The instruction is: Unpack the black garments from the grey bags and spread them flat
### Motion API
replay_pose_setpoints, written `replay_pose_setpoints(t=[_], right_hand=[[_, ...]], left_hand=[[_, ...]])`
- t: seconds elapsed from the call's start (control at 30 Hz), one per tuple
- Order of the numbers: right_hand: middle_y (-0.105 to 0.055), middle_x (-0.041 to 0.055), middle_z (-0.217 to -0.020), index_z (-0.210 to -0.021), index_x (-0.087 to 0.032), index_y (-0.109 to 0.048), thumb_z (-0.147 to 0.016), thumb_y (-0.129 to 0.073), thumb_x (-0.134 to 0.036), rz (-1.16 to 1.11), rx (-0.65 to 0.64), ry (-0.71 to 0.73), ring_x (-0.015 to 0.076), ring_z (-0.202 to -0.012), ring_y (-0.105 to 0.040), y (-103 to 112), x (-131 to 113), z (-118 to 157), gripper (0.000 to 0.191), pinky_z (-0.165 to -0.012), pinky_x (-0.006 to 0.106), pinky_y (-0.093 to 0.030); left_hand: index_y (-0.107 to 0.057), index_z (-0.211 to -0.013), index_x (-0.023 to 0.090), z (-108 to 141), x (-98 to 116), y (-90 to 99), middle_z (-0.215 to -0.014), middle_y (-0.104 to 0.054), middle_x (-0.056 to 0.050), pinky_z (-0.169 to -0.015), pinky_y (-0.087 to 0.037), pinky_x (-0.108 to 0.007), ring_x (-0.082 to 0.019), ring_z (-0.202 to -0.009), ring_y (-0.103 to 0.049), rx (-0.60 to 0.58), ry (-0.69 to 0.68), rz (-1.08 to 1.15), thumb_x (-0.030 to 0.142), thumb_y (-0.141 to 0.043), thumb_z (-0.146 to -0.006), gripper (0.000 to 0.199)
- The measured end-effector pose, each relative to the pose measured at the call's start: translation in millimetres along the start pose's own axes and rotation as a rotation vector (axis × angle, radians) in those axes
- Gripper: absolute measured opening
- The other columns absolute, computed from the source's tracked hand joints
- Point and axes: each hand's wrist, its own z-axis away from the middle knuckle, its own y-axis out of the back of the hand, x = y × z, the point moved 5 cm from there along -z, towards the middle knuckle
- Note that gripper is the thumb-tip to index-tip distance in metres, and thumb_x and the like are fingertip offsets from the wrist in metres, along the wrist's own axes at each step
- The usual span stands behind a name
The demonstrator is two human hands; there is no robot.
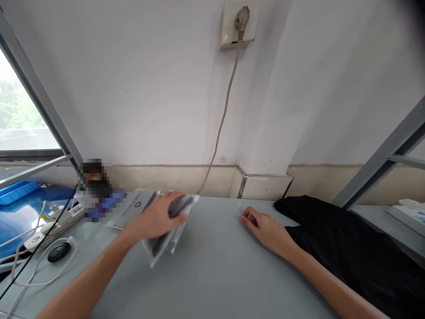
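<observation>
My left hand (157, 217) grips a clear plastic packet (162, 243) with something dark inside, tilted over the grey table (212, 274). Behind that hand and to its left lies a flat printed bag (134, 206) with grey lettering. Over to the right, my right hand (260, 223) rests near the table's far side, its fingers curled together with the thumb; whatever they may hold is too small to make out. Black cloth (345, 248) lies just right of this hand.
At the left are a power strip (55, 228), white cables, a round black object (59, 251) and a blue tray (20, 191). A cord (221, 124) hangs from a wall socket (239, 24). Metal frame posts stand on both sides. A tissue pack (410, 215) is far right.
</observation>
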Motion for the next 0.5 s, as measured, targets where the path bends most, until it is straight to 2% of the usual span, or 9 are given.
replay_pose_setpoints(t=[0.1, 0.17, 0.23, 0.3, 0.37, 0.43, 0.5], right_hand=[[-0.075, 0.0024, -0.084, -0.099, -0.029, -0.059, -0.104, -0.037, -0.053, 0.002, 0.001, 0.005, 0.0275, -0.078, -0.067, 0.0, 0.9, -0.3, 0.033, -0.067, 0.035, -0.041], [-0.075, 0.0023, -0.084, -0.099, -0.029, -0.058, -0.104, -0.037, -0.053, 0.002, 0.002, 0.01, 0.0273, -0.077, -0.067, -0.6, 1.7, -0.6, 0.033, -0.067, 0.035, -0.041], [-0.075, 0.0024, -0.084, -0.099, -0.029, -0.058, -0.104, -0.038, -0.053, -0.003, 0.003, 0.017, 0.0271, -0.077, -0.067, -1.4, 2.4, -1.0, 0.032, -0.067, 0.035, -0.041], [-0.075, 0.0026, -0.084, -0.099, -0.029, -0.058, -0.104, -0.038, -0.052, -0.01, 0.007, 0.021, 0.0269, -0.076, -0.067, -2.1, 3.2, -1.1, 0.031, -0.067, 0.035, -0.041], [-0.075, 0.0026, -0.084, -0.099, -0.029, -0.058, -0.104, -0.039, -0.052, -0.018, 0.014, 0.022, 0.0269, -0.076, -0.067, -2.4, 3.8, -1.1, 0.031, -0.067, 0.035, -0.041], [-0.074, 0.0026, -0.084, -0.098, -0.029, -0.058, -0.104, -0.039, -0.053, -0.029, 0.022, 0.025, 0.0269, -0.075, -0.066, -1.5, 3.9, -0.9, 0.031, -0.066, 0.035, -0.041], [-0.074, 0.0027, -0.083, -0.097, -0.028, -0.057, -0.104, -0.038, -0.052, -0.044, 0.031, 0.035, 0.0268, -0.075, -0.066, 0.7, 2.2, 0.0, 0.031, -0.067, 0.035, -0.042]], left_hand=[[-0.054, -0.152, 0.03, 13.2, 44.7, -45.9, -0.156, -0.056, -0.007, -0.115, -0.049, -0.053, -0.037, -0.14, -0.052, -0.065, -0.109, -0.013, 0.06, -0.063, -0.097, 0.064], [-0.061, -0.144, 0.029, 20.0, 57.5, -76.6, -0.152, -0.058, -0.01, -0.108, -0.052, -0.06, -0.042, -0.135, -0.054, -0.128, -0.139, -0.085, 0.06, -0.068, -0.093, 0.06], [-0.064, -0.14, 0.028, 23.6, 60.9, -94.4, -0.152, -0.058, -0.012, -0.105, -0.052, -0.064, -0.045, -0.133, -0.054, -0.116, -0.158, -0.126, 0.068, -0.064, -0.093, 0.062], [-0.065, -0.139, 0.027, 24.2, 58.3, -97.9, -0.153, -0.057, -0.014, -0.104, -0.053, -0.064, -0.043, -0.135, -0.054, -0.073, -0.142, -0.135, 0.07, -0.052, -0.1, 0.06], [-0.066, -0.135, 0.025, 23.5, 56.3, -91.3, -0.155, -0.055, -0.014, -0.107, -0.051, -0.063, -0.042, -0.14, -0.05, -0.036, -0.159, -0.151, 0.064, -0.046, -0.105, 0.053], [-0.069, -0.129, 0.027, 24.1, 59.6, -84.2, -0.157, -0.054, -0.01, -0.115, -0.045, -0.061, -0.039, -0.147, -0.046, -0.074, -0.291, -0.15, 0.052, -0.05, -0.107, 0.038], [-0.07, -0.128, 0.029, 27.6, 63.6, -81.8, -0.157, -0.056, -0.004, -0.123, -0.039, -0.054, -0.033, -0.149, -0.046, -0.183, -0.447, -0.09, 0.045, -0.057, -0.105, 0.03]])
